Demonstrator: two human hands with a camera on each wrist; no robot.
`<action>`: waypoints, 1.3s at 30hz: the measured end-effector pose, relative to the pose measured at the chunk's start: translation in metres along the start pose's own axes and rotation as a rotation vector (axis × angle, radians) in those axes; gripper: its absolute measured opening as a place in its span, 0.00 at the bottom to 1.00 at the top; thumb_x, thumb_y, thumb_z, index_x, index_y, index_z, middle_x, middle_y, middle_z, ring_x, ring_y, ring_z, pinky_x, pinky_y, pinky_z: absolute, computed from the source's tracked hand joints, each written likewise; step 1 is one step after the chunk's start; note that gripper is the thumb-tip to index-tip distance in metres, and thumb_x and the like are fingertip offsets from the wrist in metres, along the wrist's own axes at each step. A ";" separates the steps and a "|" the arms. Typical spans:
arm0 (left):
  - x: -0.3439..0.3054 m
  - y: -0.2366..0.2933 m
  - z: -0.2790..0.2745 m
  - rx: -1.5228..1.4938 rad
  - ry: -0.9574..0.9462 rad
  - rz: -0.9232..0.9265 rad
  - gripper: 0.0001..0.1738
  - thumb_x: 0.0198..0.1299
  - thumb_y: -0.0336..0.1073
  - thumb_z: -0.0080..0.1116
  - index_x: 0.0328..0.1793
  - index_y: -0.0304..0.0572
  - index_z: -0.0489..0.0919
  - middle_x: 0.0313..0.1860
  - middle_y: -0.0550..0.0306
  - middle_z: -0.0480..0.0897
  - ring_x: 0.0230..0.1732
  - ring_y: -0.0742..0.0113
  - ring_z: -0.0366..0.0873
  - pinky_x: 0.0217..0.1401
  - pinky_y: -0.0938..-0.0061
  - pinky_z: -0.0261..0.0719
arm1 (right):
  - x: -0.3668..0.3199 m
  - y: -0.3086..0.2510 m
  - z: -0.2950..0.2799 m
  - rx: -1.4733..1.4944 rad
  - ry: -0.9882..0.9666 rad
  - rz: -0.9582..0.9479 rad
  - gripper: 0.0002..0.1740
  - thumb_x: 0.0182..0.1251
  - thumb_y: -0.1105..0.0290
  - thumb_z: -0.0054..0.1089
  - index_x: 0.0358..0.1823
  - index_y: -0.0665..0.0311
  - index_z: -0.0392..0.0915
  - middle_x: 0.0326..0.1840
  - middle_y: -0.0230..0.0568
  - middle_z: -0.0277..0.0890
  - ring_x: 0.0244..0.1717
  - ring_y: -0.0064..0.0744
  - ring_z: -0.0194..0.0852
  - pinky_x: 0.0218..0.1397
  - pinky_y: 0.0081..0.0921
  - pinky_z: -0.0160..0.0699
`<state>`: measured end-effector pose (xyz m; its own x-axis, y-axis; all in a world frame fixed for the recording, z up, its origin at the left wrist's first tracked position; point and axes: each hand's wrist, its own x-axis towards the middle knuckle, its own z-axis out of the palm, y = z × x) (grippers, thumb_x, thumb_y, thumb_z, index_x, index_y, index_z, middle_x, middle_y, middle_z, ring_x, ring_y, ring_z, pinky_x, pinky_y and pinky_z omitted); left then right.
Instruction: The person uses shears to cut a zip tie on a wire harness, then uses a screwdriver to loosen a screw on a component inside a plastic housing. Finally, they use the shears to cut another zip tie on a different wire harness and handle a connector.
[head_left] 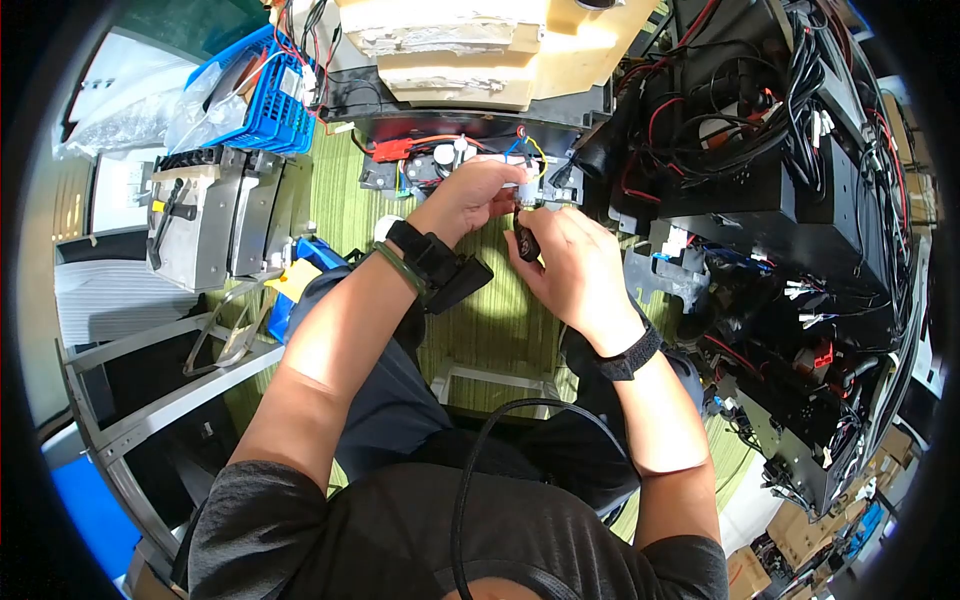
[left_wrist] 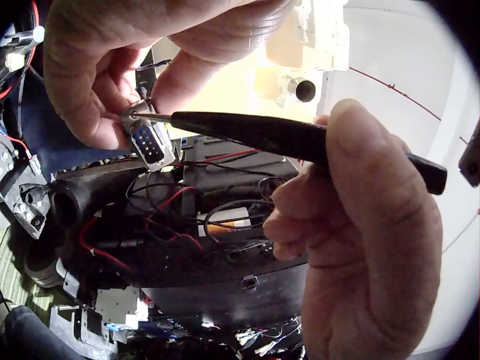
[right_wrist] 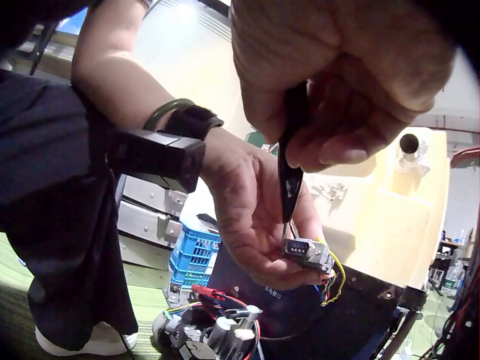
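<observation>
My left hand (head_left: pixel 478 193) pinches a small metal D-sub connector (left_wrist: pixel 150 142) between thumb and fingers, and coloured wires trail from the connector (right_wrist: pixel 308 253). My right hand (head_left: pixel 565 262) grips a black-handled screwdriver (left_wrist: pixel 277 135). The screwdriver's tip touches the connector's corner beside my left hand (left_wrist: pixel 112 71). In the right wrist view the screwdriver (right_wrist: pixel 291 176) points down from my right hand (right_wrist: pixel 337 90) toward the connector, which lies in my left hand (right_wrist: pixel 251 206). Both hands work just in front of an open black machine chassis (head_left: pixel 450 135).
A blue basket (head_left: pixel 255 95) and a grey metal box (head_left: pixel 205 215) stand at the left. Black housings thick with cables (head_left: pixel 780 180) fill the right side. Beige foam (head_left: pixel 480 50) tops the chassis. Green carpet (head_left: pixel 490 320) lies below my hands, and a metal frame (head_left: pixel 150 390) sits lower left.
</observation>
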<state>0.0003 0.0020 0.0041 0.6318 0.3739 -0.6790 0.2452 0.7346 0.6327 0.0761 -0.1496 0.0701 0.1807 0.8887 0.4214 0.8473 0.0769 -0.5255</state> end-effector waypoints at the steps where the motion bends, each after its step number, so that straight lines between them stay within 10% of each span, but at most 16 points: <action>1: 0.000 0.000 0.000 -0.001 0.001 0.000 0.05 0.51 0.30 0.60 0.35 0.46 0.78 0.31 0.62 0.79 0.31 0.71 0.75 0.37 0.75 0.73 | 0.000 0.000 0.000 0.000 -0.001 0.000 0.14 0.48 0.73 0.69 0.35 0.64 0.74 0.25 0.38 0.72 0.26 0.38 0.73 0.30 0.29 0.74; 39: -0.012 0.007 0.010 0.009 0.006 -0.020 0.05 0.57 0.29 0.57 0.40 0.42 0.79 0.30 0.64 0.79 0.25 0.77 0.75 0.32 0.79 0.78 | 0.002 -0.001 -0.004 0.022 -0.026 0.047 0.15 0.45 0.71 0.67 0.32 0.62 0.69 0.24 0.39 0.69 0.29 0.39 0.72 0.33 0.31 0.73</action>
<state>0.0015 -0.0029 0.0208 0.6220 0.3624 -0.6941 0.2645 0.7371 0.6219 0.0773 -0.1503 0.0748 0.2069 0.9029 0.3769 0.8270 0.0444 -0.5604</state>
